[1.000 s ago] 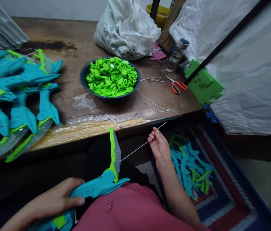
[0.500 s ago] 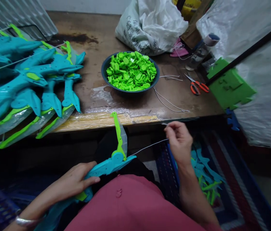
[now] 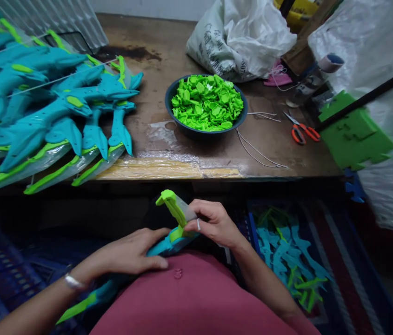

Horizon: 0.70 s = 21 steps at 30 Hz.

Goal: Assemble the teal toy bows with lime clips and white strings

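A teal plastic toy bow (image 3: 170, 243) with a bright green limb (image 3: 172, 204) lies across my lap. My left hand (image 3: 129, 251) is closed round its teal body, thumb toward me. At the bow's other end my right hand (image 3: 215, 223) is pinched beside the limb's base, against the clear film behind it. A bit of white cord (image 3: 198, 224) shows at its fingertips; the rest of the cord is hidden. The bow's second green limb (image 3: 77, 308) shows at lower left, below my left forearm.
Similar toy bows (image 3: 60, 111) are piled on the table's left. A dark bowl (image 3: 203, 133) holds small green parts. Loose cords (image 3: 261, 156), orange-handled scissors (image 3: 303, 130), a bottle (image 3: 313, 83) and a white sack (image 3: 213, 46) lie around it. A crate (image 3: 252, 221) of teal parts stands below right.
My right hand has come left with the cord, from the stretched-out end to the limb's base. The green limb now leans differently. My left hand has shifted right along the bow.
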Available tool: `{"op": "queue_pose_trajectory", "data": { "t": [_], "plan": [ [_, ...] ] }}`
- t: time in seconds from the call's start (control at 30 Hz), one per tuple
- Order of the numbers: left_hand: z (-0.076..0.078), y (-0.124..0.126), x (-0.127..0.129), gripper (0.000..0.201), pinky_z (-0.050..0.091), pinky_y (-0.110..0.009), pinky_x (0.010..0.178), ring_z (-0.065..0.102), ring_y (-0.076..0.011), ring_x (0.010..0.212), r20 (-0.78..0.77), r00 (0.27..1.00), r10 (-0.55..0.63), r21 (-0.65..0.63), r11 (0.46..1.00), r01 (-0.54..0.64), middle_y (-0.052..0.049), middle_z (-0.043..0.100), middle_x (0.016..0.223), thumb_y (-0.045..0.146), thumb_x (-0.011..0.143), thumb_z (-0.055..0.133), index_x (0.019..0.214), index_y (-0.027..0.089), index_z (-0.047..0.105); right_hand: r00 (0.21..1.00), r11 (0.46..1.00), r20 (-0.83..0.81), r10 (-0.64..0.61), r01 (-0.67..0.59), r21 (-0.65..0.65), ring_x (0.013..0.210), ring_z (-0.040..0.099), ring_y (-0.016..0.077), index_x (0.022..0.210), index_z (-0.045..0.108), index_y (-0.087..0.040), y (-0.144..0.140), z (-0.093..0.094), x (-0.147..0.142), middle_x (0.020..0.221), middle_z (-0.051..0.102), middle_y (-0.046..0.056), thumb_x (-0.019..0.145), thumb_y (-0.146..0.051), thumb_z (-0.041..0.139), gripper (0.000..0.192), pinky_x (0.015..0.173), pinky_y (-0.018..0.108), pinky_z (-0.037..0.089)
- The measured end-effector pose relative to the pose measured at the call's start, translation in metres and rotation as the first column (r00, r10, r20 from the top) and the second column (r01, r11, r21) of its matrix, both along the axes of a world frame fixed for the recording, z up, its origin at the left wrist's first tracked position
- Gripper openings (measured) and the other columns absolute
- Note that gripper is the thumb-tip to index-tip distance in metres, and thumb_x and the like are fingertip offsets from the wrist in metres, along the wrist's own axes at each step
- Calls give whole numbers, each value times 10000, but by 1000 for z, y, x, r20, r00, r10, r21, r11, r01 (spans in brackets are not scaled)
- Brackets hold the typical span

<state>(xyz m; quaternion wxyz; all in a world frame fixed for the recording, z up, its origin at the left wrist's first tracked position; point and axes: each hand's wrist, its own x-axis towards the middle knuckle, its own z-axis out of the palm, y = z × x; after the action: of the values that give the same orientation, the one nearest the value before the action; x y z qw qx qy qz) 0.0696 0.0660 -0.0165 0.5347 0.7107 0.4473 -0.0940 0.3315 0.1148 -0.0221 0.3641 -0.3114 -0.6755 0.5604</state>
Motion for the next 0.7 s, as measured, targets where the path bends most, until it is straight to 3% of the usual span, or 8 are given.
{"op": "queue_pose_trajectory", "data": {
  "t": [0.07,0.17,0.27,0.33,0.53,0.63,0.7],
  "plan": [
    [-7,4,0,824,435,-467,1060,591,-380,1251,124,985,118,-108,989,-105,-150,629,1404,641,861,649,1540,225,439,1000,1000,5,-6,6,25,705,556,114,873,725,-185,3,3,4,794,619,-11,906,-369,738,188,641,234,426],
    [-21,5,5,801,376,-468,1138,498,-360,1359,309,907,287,-307,933,-191,-108,539,1522,589,846,696,1530,248,456,1000,999,17,5,-6,54,701,563,116,864,725,-181,5,2,12,789,617,-10,900,-355,752,180,631,233,435],
    [-33,0,13,808,439,-456,1062,532,-331,1291,354,827,438,-500,835,-228,-95,517,1522,542,815,750,1521,281,457,999,991,-8,52,-51,122,728,597,124,878,732,-182,2,1,20,809,649,0,883,-347,777,171,662,239,474],
    [-37,-2,17,800,480,-433,981,572,-311,1199,367,800,475,-575,792,-206,-94,555,1459,514,811,767,1517,297,460,997,983,-24,74,-69,171,758,628,129,896,740,-188,-1,2,24,838,679,10,880,-343,780,160,685,240,498],
    [-43,1,25,740,420,-412,1035,563,-289,1182,497,742,450,-596,799,-85,-55,644,1273,440,795,807,1462,282,529,994,966,47,97,-106,236,751,651,124,947,745,-190,-9,14,30,864,688,26,886,-385,769,205,654,228,515],
    [-41,0,32,720,460,-398,977,581,-284,1144,487,747,452,-558,820,-132,-57,657,1216,419,785,815,1432,273,535,990,930,143,12,-63,362,777,653,149,1089,694,-174,-16,29,25,899,688,48,833,-526,783,444,658,257,519],
    [-37,-2,37,682,474,-387,957,580,-282,1148,508,744,434,-511,847,-145,-65,660,1192,393,789,808,1402,257,543,974,875,207,-97,-16,484,781,646,170,1155,641,-150,-23,40,20,904,686,68,820,-577,776,559,653,282,513]
  ]
}}
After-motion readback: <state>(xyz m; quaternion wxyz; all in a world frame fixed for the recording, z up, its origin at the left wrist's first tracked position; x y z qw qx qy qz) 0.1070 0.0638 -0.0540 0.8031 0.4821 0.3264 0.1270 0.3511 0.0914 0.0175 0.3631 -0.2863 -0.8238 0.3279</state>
